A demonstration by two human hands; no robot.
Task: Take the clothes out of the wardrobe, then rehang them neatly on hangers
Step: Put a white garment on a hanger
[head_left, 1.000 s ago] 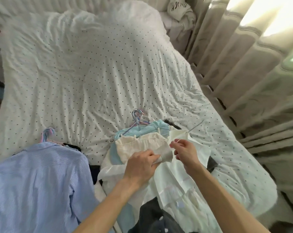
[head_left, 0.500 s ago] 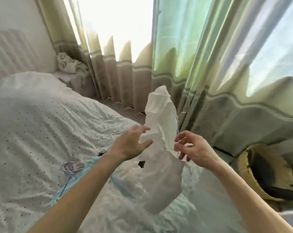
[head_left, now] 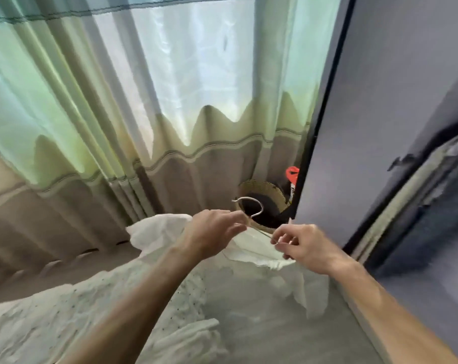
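Across the back, a pleated green-and-tan curtain, lit from behind. On the right, a grey wardrobe door, close beside the right forearm. Along the bottom, a bed under a dotted white sheet. Held up over the bed's near corner, a white garment, draped below a thin wire hanger and sagging between both hands. Beyond it on the floor, a woven basket, with something red at the door's edge.

Left grip: fingers curled, pinched on the hanger at the base of the hook. Right grip: fingertips pinched on the hanger's wire arm, cloth gathered just under it. Hook upright, curling away toward the basket. Long axis of the hanger running from left grip to right grip, slanting down toward the door.

Judged from this: garment mostly seated on the hanger, right shoulder likely not yet settled. Next, probably a swing rightward to the wardrobe, off to the right of both grips and nearer the right one. Rail not in view. Worth keeping the hook free for hanging. Some risk of the thin cloth slipping off the slanted arm.
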